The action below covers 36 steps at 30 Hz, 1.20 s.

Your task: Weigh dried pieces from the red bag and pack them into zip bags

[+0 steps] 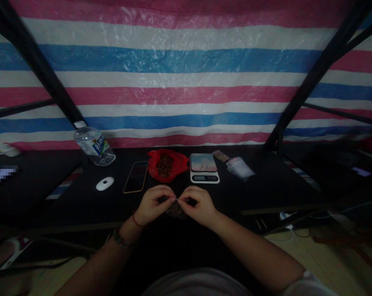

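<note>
Black and dim, the desk [81,197] carried everything in a loose row under a striped sheet [179,82] of pink, white and blue that hung behind it. At the near middle edge of the desk, the left hand [153,205] and the right hand [196,205] met, fingertips touching over a small clear bag [175,210] with something dark inside. Each grip was closed on the top edge of the small clear bag, pinching it from its own side, and the bag hung just below the fingers. A red thread and a darker band sat on the left wrist.

Just beyond the hands lay a red bag [167,164], open, with a heap of brown bits in it. To its right, close beside it, stood a small scale [204,168] with a pale plate and a dark display at its near edge. Further right lay a few empty clear bags [239,167], and one little packet [220,156] with brown contents behind them. To the left of the red bag lay a phone [136,176], screen up and dark, then a white mouse [105,183] nearer the left. A water bottle [93,146] stood at the far left by a black frame post [44,74], tilted in the picture
</note>
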Motion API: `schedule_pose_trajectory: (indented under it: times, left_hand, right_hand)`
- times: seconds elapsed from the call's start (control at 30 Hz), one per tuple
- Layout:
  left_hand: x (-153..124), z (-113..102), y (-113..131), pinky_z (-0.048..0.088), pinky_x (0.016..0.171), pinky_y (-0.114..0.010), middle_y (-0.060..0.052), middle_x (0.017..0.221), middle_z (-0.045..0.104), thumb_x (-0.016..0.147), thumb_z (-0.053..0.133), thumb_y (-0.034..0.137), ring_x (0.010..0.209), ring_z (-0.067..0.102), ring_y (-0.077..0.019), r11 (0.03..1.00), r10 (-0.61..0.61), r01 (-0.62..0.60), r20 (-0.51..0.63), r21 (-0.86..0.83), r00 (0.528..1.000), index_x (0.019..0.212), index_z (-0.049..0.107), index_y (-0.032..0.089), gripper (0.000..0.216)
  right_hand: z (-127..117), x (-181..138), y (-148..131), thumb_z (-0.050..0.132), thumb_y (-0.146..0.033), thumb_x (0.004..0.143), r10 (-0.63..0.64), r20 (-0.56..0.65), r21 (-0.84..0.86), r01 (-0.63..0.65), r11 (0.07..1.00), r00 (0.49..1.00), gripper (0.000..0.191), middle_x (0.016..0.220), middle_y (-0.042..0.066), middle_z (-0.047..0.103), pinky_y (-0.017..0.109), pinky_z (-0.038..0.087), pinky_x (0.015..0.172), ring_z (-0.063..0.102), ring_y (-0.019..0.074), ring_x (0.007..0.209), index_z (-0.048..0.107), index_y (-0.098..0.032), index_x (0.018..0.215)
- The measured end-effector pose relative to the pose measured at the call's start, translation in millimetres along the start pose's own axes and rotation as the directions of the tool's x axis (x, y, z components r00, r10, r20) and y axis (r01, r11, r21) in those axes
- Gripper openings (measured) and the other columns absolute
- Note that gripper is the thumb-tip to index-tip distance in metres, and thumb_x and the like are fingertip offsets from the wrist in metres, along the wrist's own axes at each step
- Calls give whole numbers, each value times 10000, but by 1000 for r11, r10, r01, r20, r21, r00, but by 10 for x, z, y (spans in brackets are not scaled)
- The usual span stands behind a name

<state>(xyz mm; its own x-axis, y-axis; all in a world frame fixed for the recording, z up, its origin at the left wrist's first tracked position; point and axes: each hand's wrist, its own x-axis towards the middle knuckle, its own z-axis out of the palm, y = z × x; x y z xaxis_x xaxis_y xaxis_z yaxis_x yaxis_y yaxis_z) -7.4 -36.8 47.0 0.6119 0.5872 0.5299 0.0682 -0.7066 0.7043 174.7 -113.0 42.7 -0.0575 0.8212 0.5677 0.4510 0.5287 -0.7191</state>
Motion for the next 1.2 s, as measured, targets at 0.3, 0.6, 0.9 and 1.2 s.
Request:
schedule_pose_trajectory:
  times: [0.3, 0.6, 0.9, 1.2]
  left_hand:
    - [-4, 30, 51, 516, 659, -246, -54, 727, 702, 830, 634, 247, 685, 658, -147, 996, 44, -47, 45, 77, 998, 744, 696, 183, 124]
    - [32, 0, 55, 512, 618, -222, -38, 695, 703, 825, 661, 257, 645, 656, -133, 996, 47, -49, 22, 74, 999, 735, 712, 184, 127]
    - [36, -144, 33, 533, 593, -219, -36, 707, 725, 778, 721, 270, 635, 670, -135, 993, 89, -82, -80, 86, 993, 724, 734, 197, 92]
    - [31, -288, -79, 521, 596, -238, -29, 670, 693, 720, 729, 305, 622, 635, -141, 986, -156, 165, -398, -13, 904, 639, 699, 181, 152]
  right_hand:
    - [-4, 0, 42, 640, -221, 799, -8, 1, -19, 8, 1000, 1000, 87, 740, 35, 686, 248, 484, 622, 622, 139, 674, 690, -209, 730]
    - [-122, 68, 79, 642, -265, 847, -60, 81, -110, 69, 992, 995, 135, 721, 32, 699, 279, 474, 677, 620, 147, 690, 716, -218, 744]
    - [-209, 126, 40, 757, -318, 755, 4, -30, -87, -6, 996, 1000, 220, 612, 1, 631, 232, 408, 558, 565, 109, 578, 669, -188, 601]
    - [-436, 149, 154, 689, -350, 794, 147, -161, 158, -122, 980, 976, 183, 908, 45, 647, 275, 479, 684, 604, 157, 816, 633, -207, 894]
